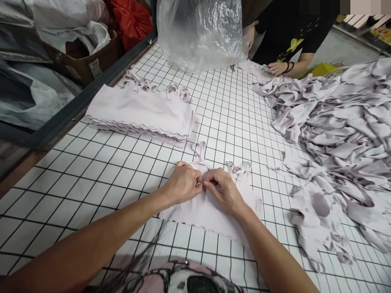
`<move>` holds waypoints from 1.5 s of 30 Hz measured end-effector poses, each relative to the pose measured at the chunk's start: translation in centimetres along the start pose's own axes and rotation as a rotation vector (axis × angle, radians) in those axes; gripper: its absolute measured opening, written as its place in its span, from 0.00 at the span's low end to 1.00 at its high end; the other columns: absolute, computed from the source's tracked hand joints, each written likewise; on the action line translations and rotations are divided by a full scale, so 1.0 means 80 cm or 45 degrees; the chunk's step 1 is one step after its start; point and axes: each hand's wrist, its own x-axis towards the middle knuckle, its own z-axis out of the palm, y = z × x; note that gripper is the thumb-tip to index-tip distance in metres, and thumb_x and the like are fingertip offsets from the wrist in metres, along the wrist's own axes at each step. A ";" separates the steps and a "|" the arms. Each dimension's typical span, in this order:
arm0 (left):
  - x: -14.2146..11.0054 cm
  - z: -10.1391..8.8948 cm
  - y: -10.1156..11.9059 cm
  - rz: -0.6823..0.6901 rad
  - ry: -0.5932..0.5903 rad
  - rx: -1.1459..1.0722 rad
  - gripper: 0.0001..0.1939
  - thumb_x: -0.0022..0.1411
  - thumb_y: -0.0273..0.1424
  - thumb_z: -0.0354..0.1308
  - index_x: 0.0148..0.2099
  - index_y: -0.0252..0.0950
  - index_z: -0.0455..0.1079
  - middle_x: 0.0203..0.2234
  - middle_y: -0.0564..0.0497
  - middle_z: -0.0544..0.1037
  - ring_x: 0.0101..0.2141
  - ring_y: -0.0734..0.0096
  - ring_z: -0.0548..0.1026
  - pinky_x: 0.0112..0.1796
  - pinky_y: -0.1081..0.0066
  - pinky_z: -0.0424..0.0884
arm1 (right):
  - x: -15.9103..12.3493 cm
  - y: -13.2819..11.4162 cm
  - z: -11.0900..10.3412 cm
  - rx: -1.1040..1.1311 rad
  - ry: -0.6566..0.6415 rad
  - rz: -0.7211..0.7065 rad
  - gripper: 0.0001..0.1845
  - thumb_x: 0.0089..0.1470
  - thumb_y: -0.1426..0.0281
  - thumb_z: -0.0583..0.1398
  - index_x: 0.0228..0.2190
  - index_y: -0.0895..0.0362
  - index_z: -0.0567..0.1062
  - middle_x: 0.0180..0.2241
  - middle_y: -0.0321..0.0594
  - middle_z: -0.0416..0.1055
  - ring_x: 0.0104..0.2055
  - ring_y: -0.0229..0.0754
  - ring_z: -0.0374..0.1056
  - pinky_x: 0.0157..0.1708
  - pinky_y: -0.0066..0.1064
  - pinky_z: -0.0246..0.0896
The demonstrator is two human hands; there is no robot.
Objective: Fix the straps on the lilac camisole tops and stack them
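A pale pink strappy top [210,217] lies flat in front of me, its wavy hem towards my body and its looped straps pointing away. My left hand [185,182] and my right hand [224,188] meet over its upper edge. Both are closed in a pinch, fingertips almost touching. A thin, light thread or edge shows between them, too small to name surely. Beyond my hands, to the left, sits a neat stack of folded tops [137,112] with straps bunched at the far side.
A large heap of crumpled pale pink garments [342,110] covers the right side of the gridded table [122,175]. At the far end stands a clear plastic bag [201,36]. A co-worker's hand [277,68] rests on fabric there. Left of the table edge are a cardboard box [88,61] and bags.
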 end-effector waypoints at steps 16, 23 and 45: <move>0.002 -0.009 0.001 0.046 -0.097 0.009 0.12 0.56 0.27 0.55 0.21 0.34 0.64 0.17 0.56 0.69 0.24 0.73 0.67 0.45 0.61 0.61 | 0.034 -0.021 -0.043 -0.885 -0.481 -0.484 0.16 0.63 0.79 0.48 0.35 0.58 0.73 0.32 0.41 0.69 0.37 0.42 0.60 0.51 0.45 0.47; -0.001 -0.006 -0.005 0.043 -0.058 -0.107 0.07 0.57 0.33 0.59 0.28 0.36 0.72 0.17 0.58 0.70 0.25 0.73 0.70 0.48 0.62 0.62 | 0.072 -0.022 -0.080 -0.622 -0.636 -0.328 0.09 0.54 0.76 0.59 0.38 0.54 0.74 0.28 0.35 0.72 0.28 0.37 0.63 0.41 0.38 0.51; -0.024 -0.060 -0.005 0.066 -0.249 0.253 0.12 0.63 0.39 0.55 0.36 0.36 0.72 0.28 0.51 0.77 0.33 0.64 0.73 0.48 0.59 0.64 | 0.173 0.047 -0.020 0.225 0.157 0.244 0.23 0.46 0.51 0.65 0.21 0.56 0.65 0.17 0.28 0.58 0.22 0.32 0.51 0.25 0.26 0.47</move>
